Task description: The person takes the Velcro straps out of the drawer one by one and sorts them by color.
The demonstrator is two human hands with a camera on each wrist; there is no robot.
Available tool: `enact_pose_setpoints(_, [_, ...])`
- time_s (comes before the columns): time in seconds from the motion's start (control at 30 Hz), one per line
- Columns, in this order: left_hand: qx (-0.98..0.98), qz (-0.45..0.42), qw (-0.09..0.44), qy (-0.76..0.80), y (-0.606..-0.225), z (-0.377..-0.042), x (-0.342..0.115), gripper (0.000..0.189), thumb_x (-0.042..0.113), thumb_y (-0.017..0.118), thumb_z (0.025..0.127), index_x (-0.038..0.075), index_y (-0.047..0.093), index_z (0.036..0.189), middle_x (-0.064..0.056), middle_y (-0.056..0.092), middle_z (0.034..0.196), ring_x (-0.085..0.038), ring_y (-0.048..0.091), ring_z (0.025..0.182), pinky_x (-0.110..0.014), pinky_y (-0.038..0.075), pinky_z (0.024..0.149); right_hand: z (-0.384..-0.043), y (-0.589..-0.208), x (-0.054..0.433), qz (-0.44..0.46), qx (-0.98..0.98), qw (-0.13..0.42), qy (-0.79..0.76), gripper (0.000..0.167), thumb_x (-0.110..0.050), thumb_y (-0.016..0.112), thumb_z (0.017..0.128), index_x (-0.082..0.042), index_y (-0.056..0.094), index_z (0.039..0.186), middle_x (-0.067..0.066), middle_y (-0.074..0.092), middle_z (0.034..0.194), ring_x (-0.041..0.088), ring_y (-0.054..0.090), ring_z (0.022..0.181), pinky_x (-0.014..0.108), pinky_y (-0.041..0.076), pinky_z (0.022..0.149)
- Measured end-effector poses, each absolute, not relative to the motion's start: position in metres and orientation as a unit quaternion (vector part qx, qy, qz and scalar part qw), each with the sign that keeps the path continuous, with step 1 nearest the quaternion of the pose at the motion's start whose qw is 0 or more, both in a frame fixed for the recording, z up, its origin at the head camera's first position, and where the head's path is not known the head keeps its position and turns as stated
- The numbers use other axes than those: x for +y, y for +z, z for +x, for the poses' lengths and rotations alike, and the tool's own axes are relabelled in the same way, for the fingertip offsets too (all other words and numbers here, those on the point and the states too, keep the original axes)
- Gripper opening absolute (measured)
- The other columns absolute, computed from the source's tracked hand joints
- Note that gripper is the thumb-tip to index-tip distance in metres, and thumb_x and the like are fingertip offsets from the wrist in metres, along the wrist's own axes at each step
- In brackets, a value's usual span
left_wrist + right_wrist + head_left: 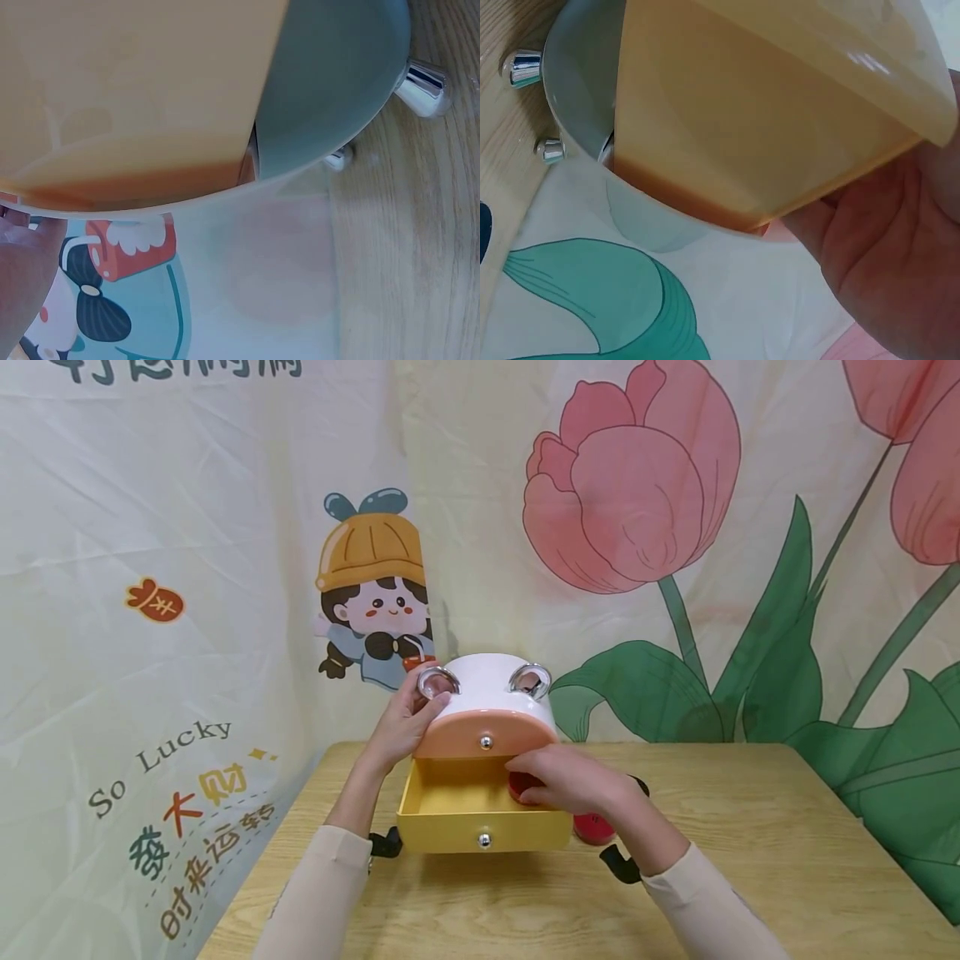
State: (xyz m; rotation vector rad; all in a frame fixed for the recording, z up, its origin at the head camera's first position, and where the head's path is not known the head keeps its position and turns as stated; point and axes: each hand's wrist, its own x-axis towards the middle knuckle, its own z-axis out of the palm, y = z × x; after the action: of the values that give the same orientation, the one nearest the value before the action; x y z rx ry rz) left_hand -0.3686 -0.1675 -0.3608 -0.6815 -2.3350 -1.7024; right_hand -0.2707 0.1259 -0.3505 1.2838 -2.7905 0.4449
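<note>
A small white drawer box (487, 681) with two silver rings on top stands on the table. Its upper orange drawer (486, 733) is pushed in, while the lower yellow drawer (517, 832) is pulled out. My left hand (405, 718) grips the box's upper left side by one silver ring (437, 682), thumb in front. My right hand (566, 777) reaches into the yellow drawer's right side and holds a round red object (517, 789), mostly covered by the fingers. In the right wrist view, the right palm (892, 262) is beside the drawer.
Another red object (592, 829) is on the wooden table (720, 843), right of the drawer and partly behind my right forearm. Short silver feet (424, 88) support the box. Behind the table hangs a printed cloth (480, 527). Black straps (386, 843) are around both wrists.
</note>
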Motion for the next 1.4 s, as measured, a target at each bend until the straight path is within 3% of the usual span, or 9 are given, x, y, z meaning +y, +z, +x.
enact_pose_setpoints(0.17, [-0.783, -0.232, 0.087, -0.57, -0.361, -0.37, -0.168, 0.06, 0.042, 0.067, 0.101, 0.034, 0.039, 0.154, -0.007, 0.058, 0.14, -0.03, 0.059, 0.126, -0.054, 0.043, 0.115, -0.274, -0.351, 0.118, 0.42, -0.901, 0.014, 0.103, 0.015, -0.023, 0.078, 0.095, -0.013, 0.068, 0.099, -0.007, 0.055, 0.079, 0.012, 0.056, 0.079, 0.024, 0.047, 0.072])
enact_pose_setpoints(0.53, [-0.782, -0.231, 0.086, -0.572, -0.362, -0.371, -0.167, 0.058, 0.041, 0.067, 0.102, 0.036, 0.04, 0.153, -0.006, 0.057, 0.141, -0.03, 0.059, 0.125, -0.053, 0.042, 0.115, -0.277, -0.353, 0.112, 0.388, -0.919, -0.01, 0.063, 0.016, -0.02, 0.074, 0.097, -0.018, 0.067, 0.084, -0.01, 0.048, 0.067, 0.009, 0.05, 0.067, 0.024, 0.04, 0.065])
enact_pose_setpoints(0.73, [-0.784, -0.23, 0.088, -0.57, -0.363, -0.371, -0.166, 0.058, 0.043, 0.066, 0.102, 0.037, 0.04, 0.153, -0.006, 0.056, 0.142, -0.031, 0.058, 0.124, -0.054, 0.043, 0.114, -0.282, -0.355, 0.112, 0.416, -0.905, -0.033, 0.089, 0.01, -0.025, 0.077, 0.095, -0.018, 0.072, 0.091, -0.01, 0.061, 0.077, 0.008, 0.056, 0.073, 0.02, 0.048, 0.071])
enact_pose_setpoints(0.93, [-0.784, -0.23, 0.087, -0.57, -0.362, -0.369, -0.167, 0.059, 0.042, 0.066, 0.102, 0.037, 0.039, 0.154, -0.006, 0.055, 0.142, -0.032, 0.057, 0.126, -0.056, 0.042, 0.116, -0.286, -0.355, 0.109, 0.453, -0.885, -0.039, 0.102, 0.015, -0.024, 0.077, 0.095, -0.011, 0.074, 0.101, -0.004, 0.065, 0.086, 0.009, 0.056, 0.081, 0.02, 0.048, 0.076])
enact_pose_setpoints(1.2, [-0.784, -0.23, 0.087, -0.57, -0.363, -0.37, -0.168, 0.06, 0.043, 0.067, 0.101, 0.037, 0.04, 0.154, -0.005, 0.057, 0.14, -0.029, 0.059, 0.121, -0.049, 0.046, 0.112, -0.288, -0.361, 0.101, 0.42, -0.902, -0.029, 0.094, 0.01, -0.016, 0.077, 0.095, -0.013, 0.071, 0.088, -0.007, 0.055, 0.072, 0.009, 0.053, 0.071, 0.021, 0.042, 0.067])
enact_pose_setpoints(1.4, [-0.784, -0.231, 0.089, -0.569, -0.362, -0.37, -0.167, 0.059, 0.043, 0.066, 0.102, 0.037, 0.039, 0.154, -0.006, 0.056, 0.142, -0.03, 0.058, 0.123, -0.054, 0.044, 0.114, -0.288, -0.362, 0.098, 0.404, -0.914, -0.001, 0.046, 0.007, -0.014, 0.076, 0.096, -0.015, 0.069, 0.095, -0.007, 0.053, 0.073, 0.011, 0.054, 0.072, 0.022, 0.042, 0.068])
